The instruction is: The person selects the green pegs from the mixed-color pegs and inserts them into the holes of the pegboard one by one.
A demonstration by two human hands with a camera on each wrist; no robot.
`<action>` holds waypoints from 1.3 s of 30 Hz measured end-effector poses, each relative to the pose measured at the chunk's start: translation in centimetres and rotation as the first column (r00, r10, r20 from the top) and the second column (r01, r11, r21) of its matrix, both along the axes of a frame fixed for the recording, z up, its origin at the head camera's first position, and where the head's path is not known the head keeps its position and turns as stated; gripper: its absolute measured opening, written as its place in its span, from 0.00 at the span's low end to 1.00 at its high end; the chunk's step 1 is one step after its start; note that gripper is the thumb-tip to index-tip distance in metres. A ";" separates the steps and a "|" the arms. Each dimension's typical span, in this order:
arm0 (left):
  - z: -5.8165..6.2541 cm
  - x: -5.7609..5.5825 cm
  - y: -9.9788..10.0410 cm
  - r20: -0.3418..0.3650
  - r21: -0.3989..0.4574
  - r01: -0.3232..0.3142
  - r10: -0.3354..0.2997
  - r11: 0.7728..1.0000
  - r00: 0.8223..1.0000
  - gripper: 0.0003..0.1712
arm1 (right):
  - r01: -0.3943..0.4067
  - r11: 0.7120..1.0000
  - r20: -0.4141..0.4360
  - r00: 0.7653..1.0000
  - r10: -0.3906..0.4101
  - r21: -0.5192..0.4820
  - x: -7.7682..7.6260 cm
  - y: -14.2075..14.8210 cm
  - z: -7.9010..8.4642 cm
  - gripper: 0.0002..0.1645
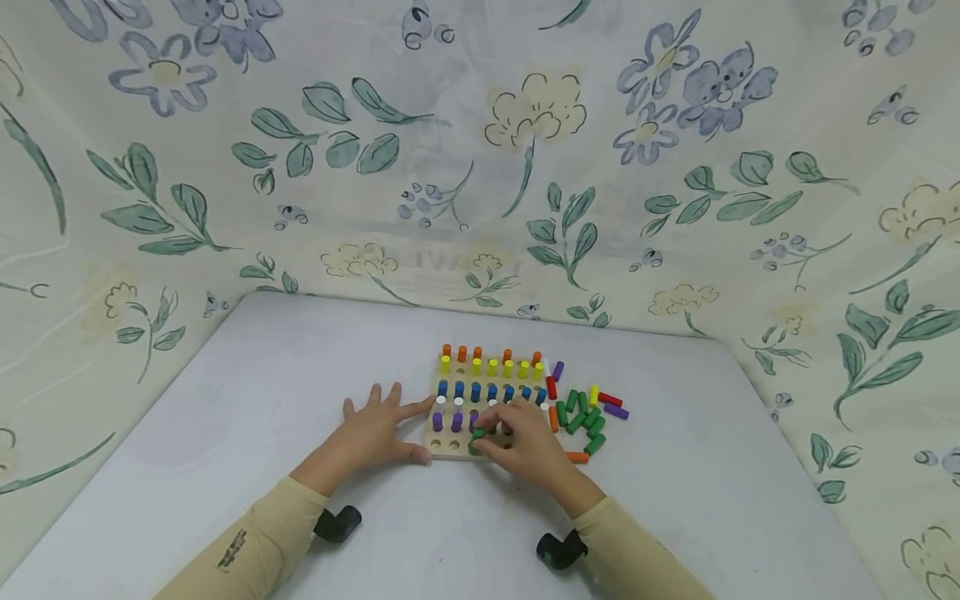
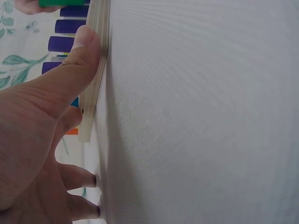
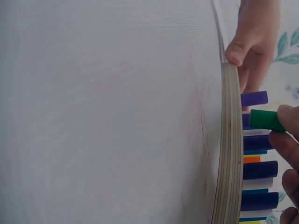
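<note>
A wooden peg board [image 1: 444, 455] lies on the table with rows of orange, yellow, blue, white and purple pegs standing in it. My left hand [image 1: 371, 433] is spread at the board's left side, thumb and index finger touching its edge. In the left wrist view the thumb rests along the board's side. My right hand [image 1: 528, 442] pinches a green peg [image 3: 265, 119] between thumb and fingertips, over the front row of holes. There, the purple pegs [image 1: 438, 422] stand just behind the held peg. The right hand hides part of the white and purple rows in the head view.
Several loose green pegs [image 1: 576, 423] lie right of the board, among red pegs [image 1: 610, 399], purple pegs [image 1: 616, 412], a yellow peg [image 1: 594, 395] and orange pegs [image 1: 577, 457]. Flowered cloth [image 1: 480, 208] surrounds the white table [image 1: 225, 417].
</note>
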State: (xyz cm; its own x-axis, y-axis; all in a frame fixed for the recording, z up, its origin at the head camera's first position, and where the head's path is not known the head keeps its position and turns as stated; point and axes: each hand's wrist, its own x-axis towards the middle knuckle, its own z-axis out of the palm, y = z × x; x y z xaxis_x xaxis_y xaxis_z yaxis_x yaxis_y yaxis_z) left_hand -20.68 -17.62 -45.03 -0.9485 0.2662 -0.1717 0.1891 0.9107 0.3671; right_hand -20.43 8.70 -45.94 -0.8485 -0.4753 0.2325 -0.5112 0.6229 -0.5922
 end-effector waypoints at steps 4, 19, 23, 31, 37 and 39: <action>-0.1 -0.1 0.0 -0.005 0.000 0.006 -0.006 1.000 1.000 0.54 | -0.018 1.000 -0.020 1.000 0.018 -0.019 -0.1 -0.3 -0.1 0.11; -0.3 -0.2 -0.2 -0.018 0.000 0.015 -0.015 1.000 1.000 0.54 | -0.006 0.999 -0.052 0.999 0.009 0.054 -0.2 -1.5 -0.1 0.10; -0.4 -0.2 -0.1 -0.019 -0.001 0.012 -0.012 1.000 1.000 0.54 | -0.011 0.999 -0.060 0.998 0.014 0.052 -0.2 -1.8 -0.1 0.10; -0.4 -0.1 -0.1 -0.026 -0.006 0.009 -0.010 1.000 1.000 0.54 | -0.029 0.996 -0.069 0.997 0.035 0.080 -0.2 -2.6 0.2 0.10; -0.3 -0.1 -0.1 -0.030 -0.004 0.008 -0.009 1.000 0.999 0.54 | -0.043 0.993 -0.099 0.994 0.054 0.107 -0.3 -3.1 0.4 0.10; -0.3 -0.2 -0.1 -0.027 -0.004 0.009 -0.009 1.000 1.000 0.54 | -0.043 0.993 -0.097 0.994 0.054 0.107 -0.2 -3.2 0.4 0.11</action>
